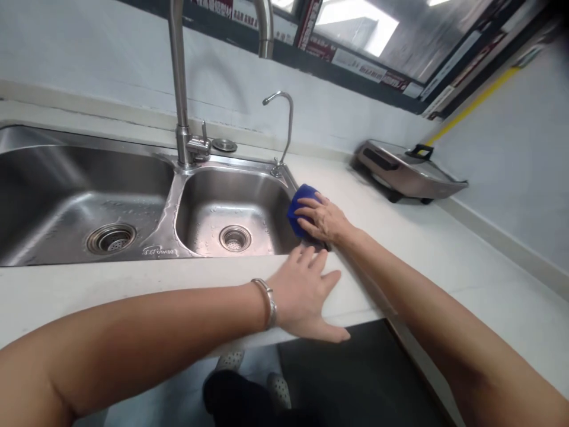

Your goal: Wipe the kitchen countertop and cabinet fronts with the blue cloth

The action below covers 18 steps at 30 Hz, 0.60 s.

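Note:
A blue cloth point(303, 191) lies over the right rim of the small sink basin point(208, 184). My right hand point(329, 219) presses down on it, the fingers curved over its top. In front of the basin, my left hand point(304, 293) is spread with nothing in it, over the front strip of the white countertop point(213, 279). A bracelet point(268, 302) circles my left wrist. Water drops dot the steel of the sink around the drain point(235, 238). The underside of the cloth is hidden.
A larger basin point(57, 172) adjoins on the left. Behind the sink rise a tall faucet point(178, 77) and a thin curved tap point(290, 121), with a round metal lid point(224, 145) between them. An electric pan point(409, 169) with a glass lid stands in the right corner.

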Each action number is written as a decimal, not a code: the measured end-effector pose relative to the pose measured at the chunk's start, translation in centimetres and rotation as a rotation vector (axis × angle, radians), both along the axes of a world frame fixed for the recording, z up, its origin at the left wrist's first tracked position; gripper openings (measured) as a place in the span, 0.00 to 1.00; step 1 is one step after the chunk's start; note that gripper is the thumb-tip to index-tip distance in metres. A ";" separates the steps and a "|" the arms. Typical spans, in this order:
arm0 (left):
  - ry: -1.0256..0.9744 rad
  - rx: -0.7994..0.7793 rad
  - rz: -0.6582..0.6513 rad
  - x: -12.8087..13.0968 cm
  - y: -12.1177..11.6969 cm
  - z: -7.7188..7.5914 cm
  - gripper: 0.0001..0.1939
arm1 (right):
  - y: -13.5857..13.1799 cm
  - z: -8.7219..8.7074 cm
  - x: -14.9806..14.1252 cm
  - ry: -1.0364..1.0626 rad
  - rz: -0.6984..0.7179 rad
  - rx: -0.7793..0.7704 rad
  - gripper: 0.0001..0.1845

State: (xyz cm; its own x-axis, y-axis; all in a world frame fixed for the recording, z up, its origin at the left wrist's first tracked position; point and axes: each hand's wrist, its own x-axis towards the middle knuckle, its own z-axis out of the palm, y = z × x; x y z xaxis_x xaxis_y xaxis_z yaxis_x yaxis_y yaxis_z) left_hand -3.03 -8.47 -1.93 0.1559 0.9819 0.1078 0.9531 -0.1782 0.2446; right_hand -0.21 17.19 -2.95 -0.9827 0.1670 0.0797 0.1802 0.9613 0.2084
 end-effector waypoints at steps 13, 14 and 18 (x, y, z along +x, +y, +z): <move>-0.079 0.047 -0.099 -0.2 0.1 -0.3 0.48 | -3.9 -0.4 19.6 0.238 -0.304 -0.101 0.31; -0.090 0.030 -0.126 -0.2 0.1 -0.2 0.47 | -3.7 -0.4 22.4 0.228 -0.358 -0.102 0.31; -0.101 -0.035 -0.199 -0.4 0.4 -0.1 0.41 | -5.4 -0.6 33.6 0.224 -0.560 -0.083 0.31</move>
